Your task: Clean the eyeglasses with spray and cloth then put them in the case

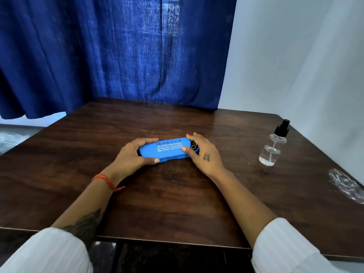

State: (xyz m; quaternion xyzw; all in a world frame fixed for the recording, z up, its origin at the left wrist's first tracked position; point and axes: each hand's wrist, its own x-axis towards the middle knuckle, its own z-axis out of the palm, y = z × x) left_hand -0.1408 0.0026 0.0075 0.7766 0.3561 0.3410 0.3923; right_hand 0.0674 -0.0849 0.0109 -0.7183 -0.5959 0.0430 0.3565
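A blue eyeglass case [167, 150] with printed lettering lies closed at the middle of the dark wooden table [177, 194]. My left hand [134, 154] grips its left end, fingers over the top and thumb along the front edge. My right hand [202, 152] holds the right end, thumb on the lid and fingers curled round the far side. A clear spray bottle [272, 146] with a black nozzle stands upright to the right, apart from both hands. The eyeglasses and the cloth are not visible.
A blue curtain [118, 56] hangs behind the table and a white wall [295, 56] runs along its right side. A whitish scuffed patch [346, 186] marks the table near its right edge.
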